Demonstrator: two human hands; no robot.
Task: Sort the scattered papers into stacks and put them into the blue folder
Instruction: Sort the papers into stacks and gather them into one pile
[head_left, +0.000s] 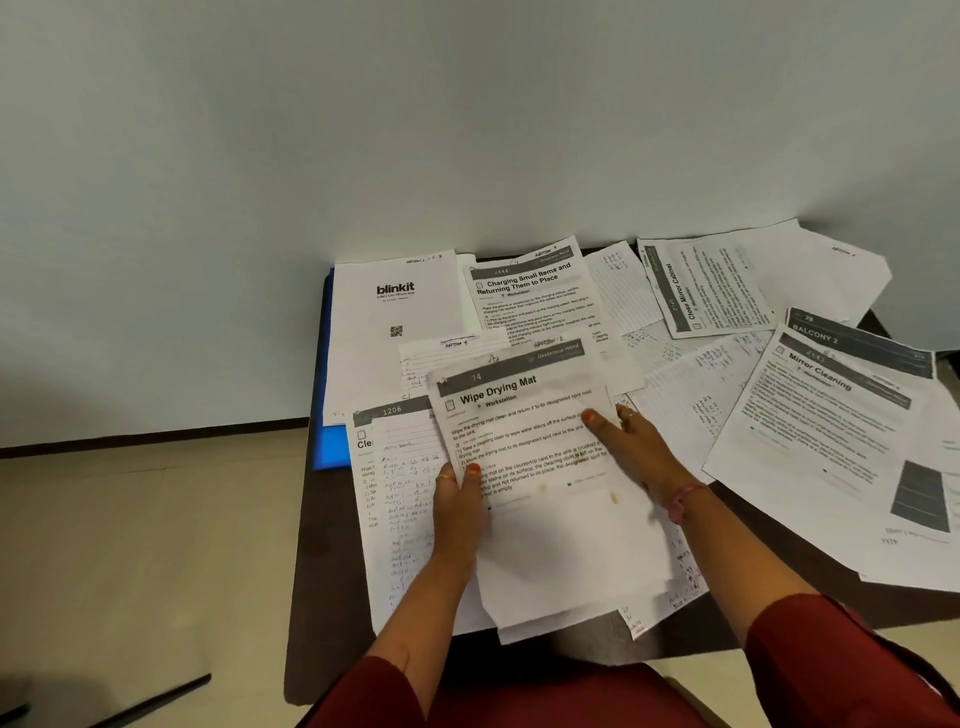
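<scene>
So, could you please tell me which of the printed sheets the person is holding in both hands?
The sheet headed "Wipe Drying Mat": the left hand and right hand grip its edges, while the other sheets lie untouched on the table.

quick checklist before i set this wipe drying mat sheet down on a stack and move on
1. Left hand holds the white printed "Wipe Drying Mat" sheet at its left edge: ok.
2. Right hand holds its right edge: ok.
3. How many sheets are in the grip: cannot tell.
4. Tidy stacks on the dark table: not ok, papers overlap loosely.
5. Blue plastic folder free to open: not ok, the white "blinkit" sheet lies on it.
</scene>
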